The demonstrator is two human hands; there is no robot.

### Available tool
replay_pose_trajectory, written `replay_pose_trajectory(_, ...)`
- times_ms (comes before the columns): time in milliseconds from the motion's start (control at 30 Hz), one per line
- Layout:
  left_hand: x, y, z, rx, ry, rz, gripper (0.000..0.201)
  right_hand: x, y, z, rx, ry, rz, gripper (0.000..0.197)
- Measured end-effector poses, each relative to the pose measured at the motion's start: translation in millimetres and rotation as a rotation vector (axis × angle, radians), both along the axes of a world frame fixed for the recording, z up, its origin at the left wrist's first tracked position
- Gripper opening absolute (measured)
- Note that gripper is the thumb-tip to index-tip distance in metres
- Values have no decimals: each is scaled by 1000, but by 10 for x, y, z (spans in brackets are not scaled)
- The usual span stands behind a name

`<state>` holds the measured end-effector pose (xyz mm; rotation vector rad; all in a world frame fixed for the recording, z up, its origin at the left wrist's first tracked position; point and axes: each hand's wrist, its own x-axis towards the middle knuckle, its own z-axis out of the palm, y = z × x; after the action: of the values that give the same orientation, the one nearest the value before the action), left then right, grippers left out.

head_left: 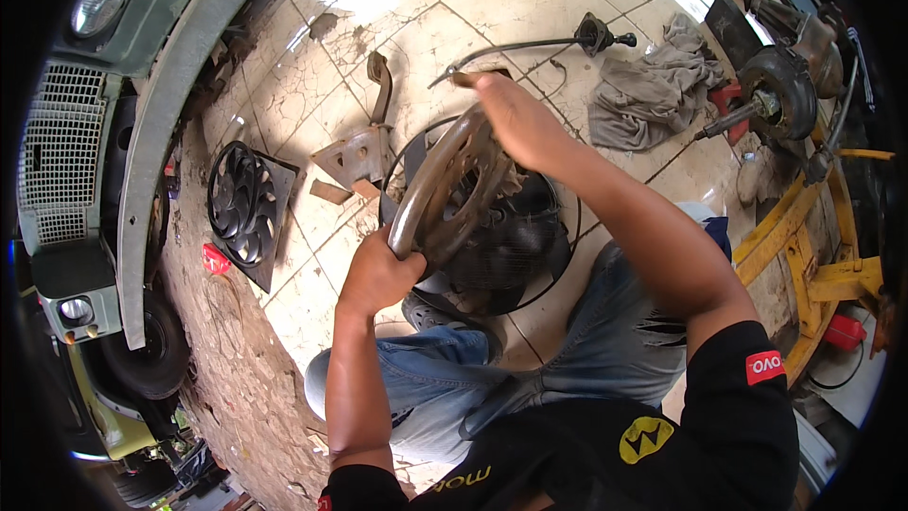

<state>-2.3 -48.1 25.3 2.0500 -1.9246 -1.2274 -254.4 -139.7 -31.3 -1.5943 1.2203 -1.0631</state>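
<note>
Hands: both on the same part, one at each end of it, well apart from each other.
Left hand [380,273]: wrapped around the near, lower end of the rim, thumb toward the inner side. Looks like a proper grip.
Right hand [520,123]: up at the far end, against the top edge, fingers pointing left. Fingertips are partly hidden, so can't tell how firmly it's clamped on.
Brown wheel [435,175]: right between the two hands, tipped up on a slant, with openings cut through it. Can't tell if its lower side touches what's underneath.
Black round part [515,246]: on the floor below the wheel, in front of the person's jeans [605,341], partly covered by the wheel.
Floor, left: a black fan [248,208] in a squarish frame, with a small red thing [216,258] by its edge. Closer to the wheel, a rusty pedal [364,147] on a bracket.
Floor, far side: a stick with a black knob [594,35] lies beyond the right hand, grey rag [653,95] just beside it.
Far right: a yellow stand [799,260].
Far left: front of an old vehicle, grille [61,147] and bumper [170,104] showing.
</note>
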Motion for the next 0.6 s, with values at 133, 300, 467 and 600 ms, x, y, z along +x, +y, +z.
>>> replay_pose_trajectory(133,34,22,-29,-50,4,-22,42,221,137,36,-321,248,-37,67)
replay_pose_trajectory(300,27,-13,-71,-11,98,-5,41,110,96,60,-274,278,68,73)
replay_pose_trajectory(467,39,47,-93,-62,34,-57,43,256,252,180,-320,410,22,88)
replay_pose_trajectory(600,-23,40,-80,-41,88,-59,42,182,269,276,-363,517,198,99)
